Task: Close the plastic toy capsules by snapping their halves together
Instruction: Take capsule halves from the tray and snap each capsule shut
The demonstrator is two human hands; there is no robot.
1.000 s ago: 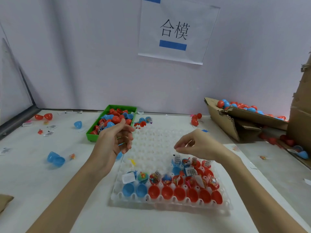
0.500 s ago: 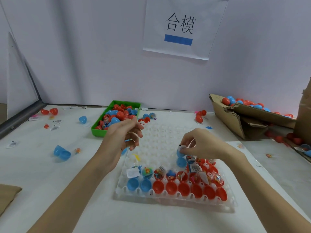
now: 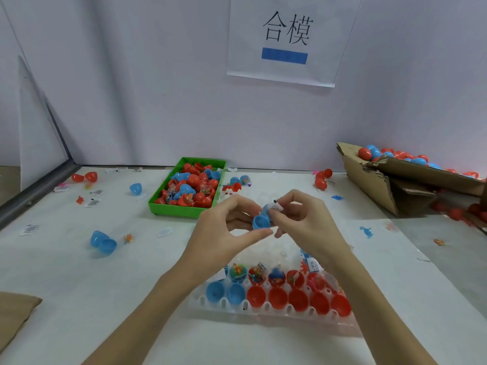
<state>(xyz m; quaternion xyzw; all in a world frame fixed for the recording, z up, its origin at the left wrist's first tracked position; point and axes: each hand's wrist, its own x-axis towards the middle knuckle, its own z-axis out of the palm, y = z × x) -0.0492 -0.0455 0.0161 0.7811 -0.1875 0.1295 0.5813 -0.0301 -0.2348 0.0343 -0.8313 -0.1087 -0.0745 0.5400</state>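
Nearest the viewer, two bare forearms reach in from the bottom edge over a white worktop [image 3: 79, 272]. Just beyond them lies a clear plastic tray [image 3: 263, 312] of round cups. Its front row holds open capsule halves [image 3: 297, 300], two blue at the left and the rest red, mouths facing up. The next row back holds halves with small packaged toys in them, probably staged this way so each can be lifted out and capped in turn.

Above the tray's middle the two hands meet. The left hand [image 3: 224, 227] pinches a blue capsule half [image 3: 261, 222] between thumb and fingers, its hollow side towards the viewer. The right hand [image 3: 303, 222] touches it, fingers curled round a second blue piece with a white paper slip [image 3: 277, 206] sticking out at the top. This is the capsule being worked on. The halves look offset and not yet snapped together, and the slip may need tucking in first.

Farther back on the left stands a green bin [image 3: 184, 212] heaped with loose red and blue halves, likely the supply. Stray halves and paper labels are scattered on the worktop to the left. At far right a torn cardboard box [image 3: 369, 180] holds closed capsules. A paper sign [image 3: 286, 40] with two Chinese characters hangs on the back wall.
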